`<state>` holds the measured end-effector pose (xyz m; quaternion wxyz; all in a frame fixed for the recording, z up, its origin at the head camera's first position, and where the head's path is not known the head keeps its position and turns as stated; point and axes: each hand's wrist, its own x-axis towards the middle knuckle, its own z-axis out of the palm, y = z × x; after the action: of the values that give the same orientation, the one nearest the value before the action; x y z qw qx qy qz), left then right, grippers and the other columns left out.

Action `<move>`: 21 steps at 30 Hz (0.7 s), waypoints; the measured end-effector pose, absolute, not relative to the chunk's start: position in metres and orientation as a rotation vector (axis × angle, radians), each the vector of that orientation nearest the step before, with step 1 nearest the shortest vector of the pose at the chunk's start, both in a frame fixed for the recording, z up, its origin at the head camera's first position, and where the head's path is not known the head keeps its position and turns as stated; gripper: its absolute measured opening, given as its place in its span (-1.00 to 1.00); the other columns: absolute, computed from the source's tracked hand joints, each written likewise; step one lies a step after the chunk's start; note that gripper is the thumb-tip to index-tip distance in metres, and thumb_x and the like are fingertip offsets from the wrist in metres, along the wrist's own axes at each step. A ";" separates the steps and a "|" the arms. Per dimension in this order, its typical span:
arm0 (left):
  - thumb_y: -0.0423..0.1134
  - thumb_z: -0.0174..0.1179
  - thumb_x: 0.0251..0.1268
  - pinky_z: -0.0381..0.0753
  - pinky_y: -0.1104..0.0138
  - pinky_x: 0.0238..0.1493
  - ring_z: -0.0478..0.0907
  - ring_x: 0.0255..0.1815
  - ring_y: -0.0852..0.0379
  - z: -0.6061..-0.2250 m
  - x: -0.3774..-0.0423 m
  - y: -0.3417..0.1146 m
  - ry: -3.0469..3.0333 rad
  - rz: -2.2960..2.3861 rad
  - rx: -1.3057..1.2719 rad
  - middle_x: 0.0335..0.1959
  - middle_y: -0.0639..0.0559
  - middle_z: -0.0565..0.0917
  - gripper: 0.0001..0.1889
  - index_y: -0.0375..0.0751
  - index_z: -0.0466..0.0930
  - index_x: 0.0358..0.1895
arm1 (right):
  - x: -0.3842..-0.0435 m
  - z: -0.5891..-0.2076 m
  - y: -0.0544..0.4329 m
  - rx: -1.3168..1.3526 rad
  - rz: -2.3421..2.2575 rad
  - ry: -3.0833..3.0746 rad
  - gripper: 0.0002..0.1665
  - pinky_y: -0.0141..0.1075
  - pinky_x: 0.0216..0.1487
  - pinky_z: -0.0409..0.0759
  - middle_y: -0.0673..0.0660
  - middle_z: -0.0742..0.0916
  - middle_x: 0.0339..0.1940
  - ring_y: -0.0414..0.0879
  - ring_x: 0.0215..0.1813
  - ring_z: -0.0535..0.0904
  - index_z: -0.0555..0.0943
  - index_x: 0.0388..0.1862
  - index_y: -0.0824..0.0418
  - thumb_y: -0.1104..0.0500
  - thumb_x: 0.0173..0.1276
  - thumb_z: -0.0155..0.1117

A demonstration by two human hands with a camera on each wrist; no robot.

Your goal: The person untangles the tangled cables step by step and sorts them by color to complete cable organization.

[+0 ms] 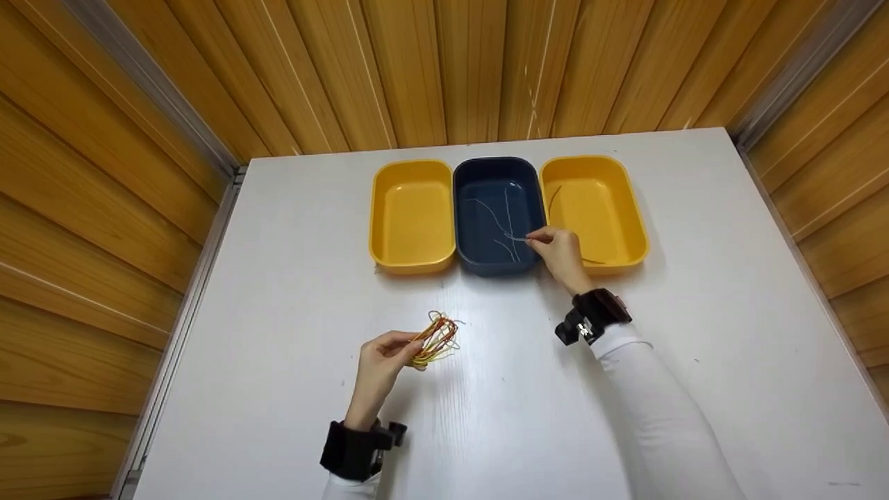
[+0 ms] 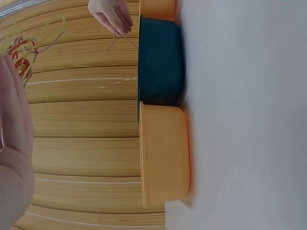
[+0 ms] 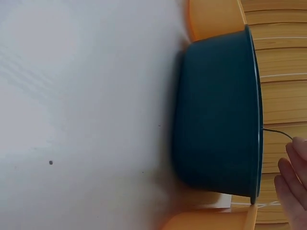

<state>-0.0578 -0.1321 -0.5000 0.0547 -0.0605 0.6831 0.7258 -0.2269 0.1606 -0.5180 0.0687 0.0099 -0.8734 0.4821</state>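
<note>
My left hand (image 1: 378, 364) holds a tangled bundle of thin red, yellow and grey wires (image 1: 437, 340) between thumb and fingers, above the table in front of the bins. Over the dark blue bin (image 1: 476, 236), at its right side, my right hand (image 1: 562, 255) pinches one thin grey wire (image 3: 277, 131) by its end; the wire hangs down past the rim in the right wrist view. A few pale wires (image 1: 509, 208) lie inside that bin. The right yellow bin (image 1: 604, 208) holds a couple of dark, thin strands, partly hidden behind the right hand.
At the left of the row stands another yellow bin (image 1: 413, 222), with nothing visible inside. All three bins sit side by side on a white table (image 1: 292, 278). Wood-panelled walls (image 1: 472, 69) enclose the back and both sides.
</note>
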 end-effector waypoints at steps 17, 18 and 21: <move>-0.58 0.19 0.31 0.76 0.47 -0.40 0.68 -0.52 0.30 -0.501 -0.061 -0.123 2.002 2.348 -0.248 -0.37 0.01 0.77 -0.70 -0.86 0.51 -0.02 | -0.233 -0.528 0.160 0.241 1.212 -2.792 -0.77 0.15 0.28 0.63 0.54 0.75 -0.02 0.41 0.13 0.67 0.69 -0.07 0.60 0.50 0.36 0.20; -0.57 0.19 0.31 0.76 0.47 -0.40 0.68 -0.52 0.30 -0.501 -0.061 -0.122 1.997 2.355 -0.242 -0.37 0.01 0.78 -0.70 -0.86 0.50 -0.01 | -0.233 -0.529 0.161 0.240 1.213 -2.798 -0.76 0.15 0.29 0.63 0.54 0.75 -0.01 0.40 0.14 0.67 0.68 -0.06 0.60 0.50 0.37 0.19; -0.57 0.19 0.31 0.76 0.47 -0.40 0.69 -0.51 0.31 -0.501 -0.061 -0.122 1.992 2.365 -0.233 -0.36 0.01 0.78 -0.69 -0.86 0.50 -0.01 | -0.233 -0.530 0.162 0.241 1.213 -2.805 -0.75 0.15 0.30 0.63 0.53 0.75 0.01 0.40 0.16 0.67 0.68 -0.05 0.59 0.51 0.38 0.16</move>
<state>-0.0610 -0.1216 -0.5012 0.0203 -0.0752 0.6422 0.7625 -0.2331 0.1619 -0.5297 0.0382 0.0787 -0.9143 0.3955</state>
